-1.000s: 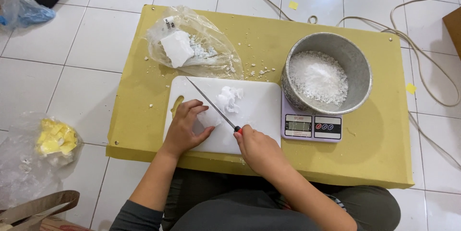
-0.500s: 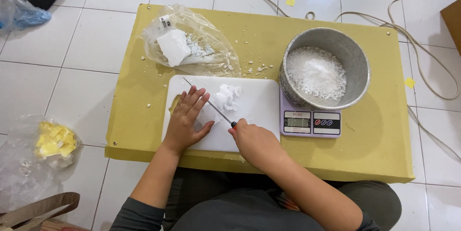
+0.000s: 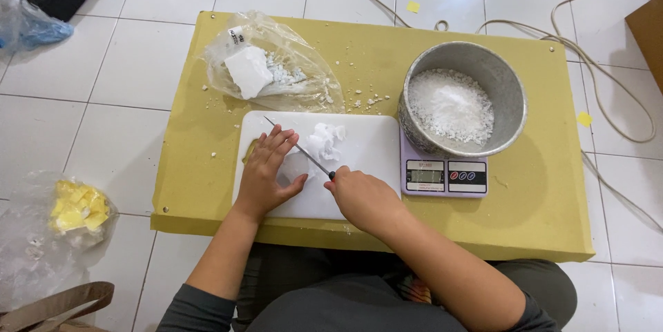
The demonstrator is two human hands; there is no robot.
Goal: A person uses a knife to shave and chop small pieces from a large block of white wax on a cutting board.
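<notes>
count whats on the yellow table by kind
cutting board: 1
knife: 1
metal bowl: 1
kitchen scale: 1
plastic bag: 1
total: 5

A home floor workspace: white floor tiles (image 3: 124, 63), a low yellow counter (image 3: 539, 194) with a chopping board (image 3: 366, 145), a kitchen scale (image 3: 445, 177) and loose cables (image 3: 608, 49).
</notes>
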